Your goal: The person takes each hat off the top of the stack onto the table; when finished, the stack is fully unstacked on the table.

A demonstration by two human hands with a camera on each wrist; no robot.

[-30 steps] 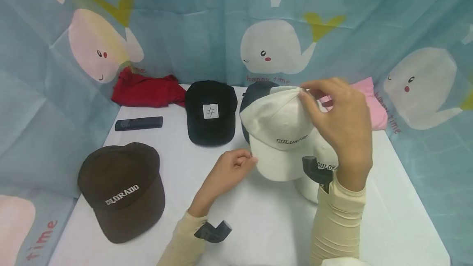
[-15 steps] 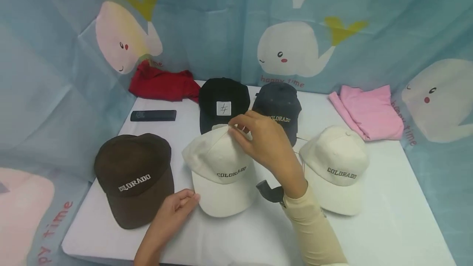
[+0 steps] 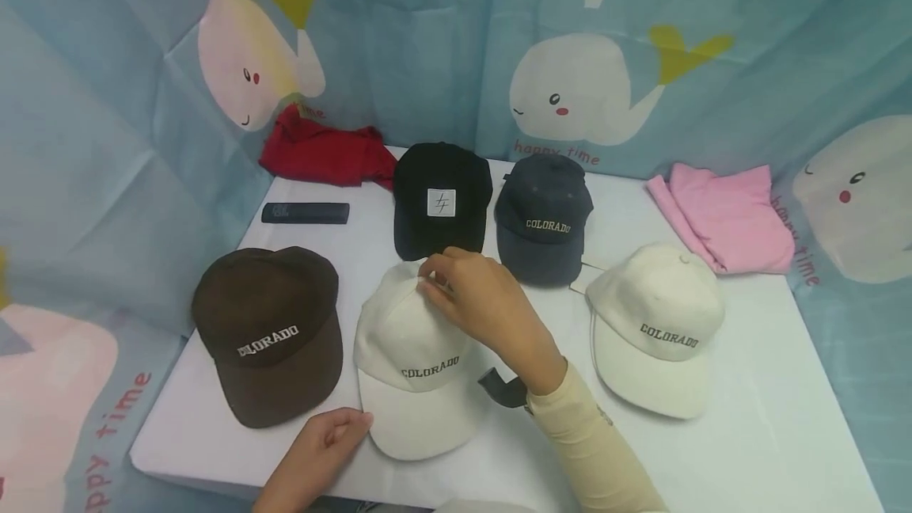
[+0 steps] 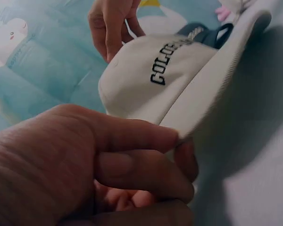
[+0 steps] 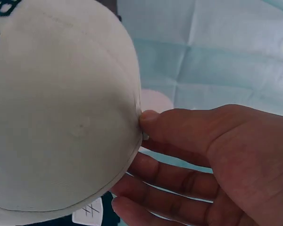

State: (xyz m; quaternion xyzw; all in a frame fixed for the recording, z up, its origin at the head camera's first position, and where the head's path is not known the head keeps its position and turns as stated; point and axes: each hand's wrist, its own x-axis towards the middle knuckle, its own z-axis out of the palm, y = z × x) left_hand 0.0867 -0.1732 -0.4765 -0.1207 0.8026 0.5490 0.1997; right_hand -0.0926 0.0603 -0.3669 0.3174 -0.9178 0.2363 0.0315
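A cream baseball cap [image 3: 406,339] lettered COLORADO is between my two hands at the front middle of the table, its brim toward me. With thumb and finger my left hand [image 3: 321,446] pinches the left edge of its brim [image 4: 212,84]; the left wrist view has the brim edge between them, with shadow beneath. My right hand [image 3: 492,311] pinches the crown near its top button, thumb [image 5: 174,125] against the fabric in the right wrist view, other fingers loosely bent behind.
A brown cap [image 3: 271,331] lies to the left, a second cream cap [image 3: 659,327] to the right. Behind are a black cap [image 3: 442,180], a navy cap [image 3: 545,212], a dark flat case [image 3: 306,213], red cloth [image 3: 328,153] and pink cloth [image 3: 727,216]. A whale-print curtain [image 3: 427,46] closes the back.
Both hands have carried the cream cap from in front of the navy cap, left and toward me, down to the front middle. The second cream cap and the navy cap now show fully.
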